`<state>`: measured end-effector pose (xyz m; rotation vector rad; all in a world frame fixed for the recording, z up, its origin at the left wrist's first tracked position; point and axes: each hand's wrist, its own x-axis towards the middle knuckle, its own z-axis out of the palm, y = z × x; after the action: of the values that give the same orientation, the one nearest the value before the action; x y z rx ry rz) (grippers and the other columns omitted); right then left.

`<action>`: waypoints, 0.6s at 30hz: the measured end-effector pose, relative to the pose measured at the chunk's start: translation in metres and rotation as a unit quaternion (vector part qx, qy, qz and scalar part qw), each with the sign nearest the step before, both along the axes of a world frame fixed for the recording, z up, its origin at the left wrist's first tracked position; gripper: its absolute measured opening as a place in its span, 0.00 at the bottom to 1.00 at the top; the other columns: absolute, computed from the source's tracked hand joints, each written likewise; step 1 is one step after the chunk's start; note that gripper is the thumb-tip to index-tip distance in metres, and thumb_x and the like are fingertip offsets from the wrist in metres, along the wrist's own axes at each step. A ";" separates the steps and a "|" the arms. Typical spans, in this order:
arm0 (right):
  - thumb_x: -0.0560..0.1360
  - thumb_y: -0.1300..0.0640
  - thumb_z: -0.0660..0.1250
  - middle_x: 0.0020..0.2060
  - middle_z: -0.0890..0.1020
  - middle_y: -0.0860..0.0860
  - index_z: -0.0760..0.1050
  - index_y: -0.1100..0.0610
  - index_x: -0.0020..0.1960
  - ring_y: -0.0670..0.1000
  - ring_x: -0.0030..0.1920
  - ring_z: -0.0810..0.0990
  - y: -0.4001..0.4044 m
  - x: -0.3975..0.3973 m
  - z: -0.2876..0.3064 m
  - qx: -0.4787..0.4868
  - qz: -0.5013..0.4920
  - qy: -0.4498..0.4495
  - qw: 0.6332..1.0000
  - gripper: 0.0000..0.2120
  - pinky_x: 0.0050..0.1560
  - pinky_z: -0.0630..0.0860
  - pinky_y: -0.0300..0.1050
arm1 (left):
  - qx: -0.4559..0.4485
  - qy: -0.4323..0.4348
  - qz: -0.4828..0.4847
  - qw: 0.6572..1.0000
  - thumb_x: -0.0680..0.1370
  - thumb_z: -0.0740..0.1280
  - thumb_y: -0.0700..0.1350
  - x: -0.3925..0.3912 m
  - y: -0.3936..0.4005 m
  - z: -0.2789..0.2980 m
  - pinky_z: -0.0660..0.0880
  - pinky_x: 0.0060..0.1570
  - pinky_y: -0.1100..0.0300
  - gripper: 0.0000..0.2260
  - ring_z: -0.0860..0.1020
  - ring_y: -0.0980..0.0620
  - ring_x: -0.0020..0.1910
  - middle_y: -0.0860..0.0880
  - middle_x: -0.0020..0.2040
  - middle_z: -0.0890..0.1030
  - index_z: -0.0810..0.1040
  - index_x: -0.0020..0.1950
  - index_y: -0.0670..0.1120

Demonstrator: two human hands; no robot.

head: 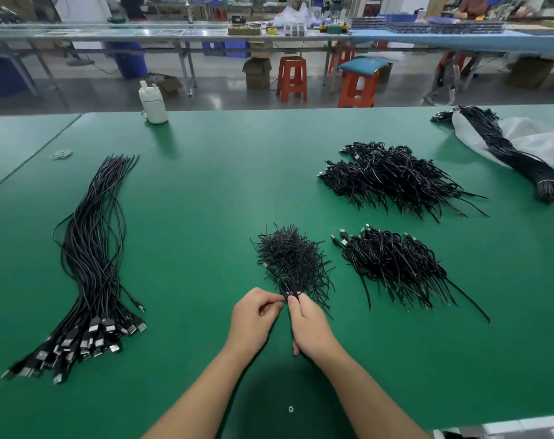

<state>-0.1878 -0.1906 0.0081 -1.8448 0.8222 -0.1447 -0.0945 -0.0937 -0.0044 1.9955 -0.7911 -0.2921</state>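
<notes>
My right hand point(310, 327) grips a coiled black cable point(287, 288) near the front middle of the green table point(206, 191). My left hand point(253, 318) pinches a thin black tie at the coil's top, fingertips meeting my right hand. Just beyond them lies a loose pile of short black twist ties point(293, 258). A long bundle of straight black USB cables point(92, 267) stretches along the left, plugs toward me. Two heaps of coiled cables lie at the right, a near heap point(392, 264) and a far heap point(396, 177).
A banded cable bundle point(510, 153) lies on a white plastic bag point(535, 141) at the far right. A white bottle point(153, 104) stands at the table's back edge. Rubber bands point(61, 154) lie back left. Red stools point(291, 78) and workbenches stand beyond.
</notes>
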 end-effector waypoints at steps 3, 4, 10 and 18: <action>0.84 0.49 0.51 0.28 0.71 0.53 0.64 0.56 0.42 0.51 0.19 0.73 -0.001 -0.001 0.000 -0.002 0.003 -0.003 1.000 0.16 0.25 0.71 0.46 | -0.003 -0.009 -0.001 1.000 0.75 0.72 0.39 -0.001 0.000 0.000 0.68 0.41 0.73 0.07 0.77 0.61 0.43 0.56 0.40 0.79 0.86 0.46 0.51; 0.84 0.48 0.51 0.28 0.70 0.52 0.64 0.56 0.41 0.51 0.19 0.73 -0.002 -0.001 0.000 0.001 0.003 -0.003 1.000 0.16 0.26 0.71 0.47 | -0.004 -0.012 0.001 1.000 0.75 0.72 0.39 -0.002 -0.001 0.000 0.68 0.41 0.73 0.07 0.76 0.61 0.43 0.56 0.39 0.79 0.85 0.46 0.52; 0.84 0.50 0.51 0.28 0.69 0.54 0.70 0.56 0.44 0.55 0.19 0.73 -0.009 -0.001 0.002 0.066 0.008 -0.005 0.998 0.16 0.27 0.69 0.47 | -0.009 -0.180 0.046 0.983 0.77 0.69 0.45 -0.016 0.005 -0.007 0.74 0.44 0.62 0.04 0.75 0.58 0.44 0.54 0.49 0.73 0.83 0.48 0.47; 0.77 0.53 0.53 0.23 0.63 0.51 0.67 0.54 0.33 0.51 0.21 0.61 -0.015 0.001 -0.001 0.159 0.029 -0.031 0.986 0.15 0.20 0.70 0.44 | 0.000 -0.455 -0.174 0.873 0.70 0.58 0.33 0.007 -0.001 0.031 0.68 0.68 0.55 0.12 0.79 0.47 0.61 0.43 0.57 0.82 0.80 0.44 0.43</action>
<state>-0.1872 -0.2057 0.0074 -1.5531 0.7031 -0.0296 -0.0877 -0.0949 0.0269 1.9377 -1.7412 0.5055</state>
